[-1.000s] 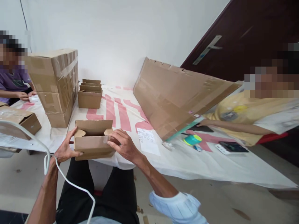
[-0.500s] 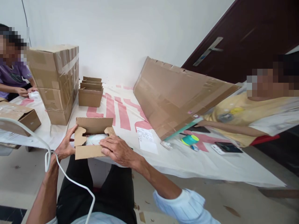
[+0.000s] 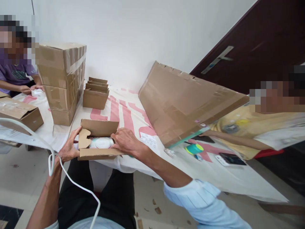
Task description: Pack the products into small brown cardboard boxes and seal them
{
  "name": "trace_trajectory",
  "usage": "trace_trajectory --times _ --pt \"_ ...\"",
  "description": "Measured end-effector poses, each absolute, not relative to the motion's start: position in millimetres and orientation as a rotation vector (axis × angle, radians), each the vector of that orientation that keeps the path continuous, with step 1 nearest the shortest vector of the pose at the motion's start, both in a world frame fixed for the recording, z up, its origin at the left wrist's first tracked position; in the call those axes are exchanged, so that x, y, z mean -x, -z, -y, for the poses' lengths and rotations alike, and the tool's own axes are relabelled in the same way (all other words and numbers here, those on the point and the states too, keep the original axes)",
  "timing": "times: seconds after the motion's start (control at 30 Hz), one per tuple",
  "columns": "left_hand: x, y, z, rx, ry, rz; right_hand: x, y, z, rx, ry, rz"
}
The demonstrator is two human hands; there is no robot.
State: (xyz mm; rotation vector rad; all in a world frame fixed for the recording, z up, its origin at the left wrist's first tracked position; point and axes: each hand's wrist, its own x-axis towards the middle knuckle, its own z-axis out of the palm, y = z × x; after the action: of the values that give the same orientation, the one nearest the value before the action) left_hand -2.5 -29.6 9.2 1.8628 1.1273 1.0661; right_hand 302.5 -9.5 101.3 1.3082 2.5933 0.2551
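A small open cardboard box (image 3: 97, 153) sits at the table's near edge, its lid standing up at the back. A round white object (image 3: 101, 142) lies inside it. My left hand (image 3: 69, 148) grips the box's left side flap, fingers curled round the cardboard. My right hand (image 3: 125, 141) rests on the box's right side, fingers bent over its rim beside the white object. A white cable (image 3: 51, 159) loops over my left wrist.
A stack of taped cartons (image 3: 63, 81) and several small open boxes (image 3: 95, 95) stand behind. A large flat cardboard sheet (image 3: 183, 101) leans at right. A teal tape roll (image 3: 194, 148), phones and a paper slip (image 3: 149, 140) lie on the white cloth (image 3: 214, 178). People sit at far left and right.
The box's front was folded up a second ago; it now lies open and shows the white object inside. My right hand moved from the front panel to the right rim.
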Motion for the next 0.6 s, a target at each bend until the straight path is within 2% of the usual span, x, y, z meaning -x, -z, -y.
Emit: trace_trajectory --times 0.33,0.6 --pt "3 -3 31 -1.873 -1.093 -1.099 -276 -86 -25 -1.075 -0.006 -2.531" --pt "1 -1 31 -1.900 -1.087 -1.079 -301 -54 -34 -0.992 0.247 -2.902"
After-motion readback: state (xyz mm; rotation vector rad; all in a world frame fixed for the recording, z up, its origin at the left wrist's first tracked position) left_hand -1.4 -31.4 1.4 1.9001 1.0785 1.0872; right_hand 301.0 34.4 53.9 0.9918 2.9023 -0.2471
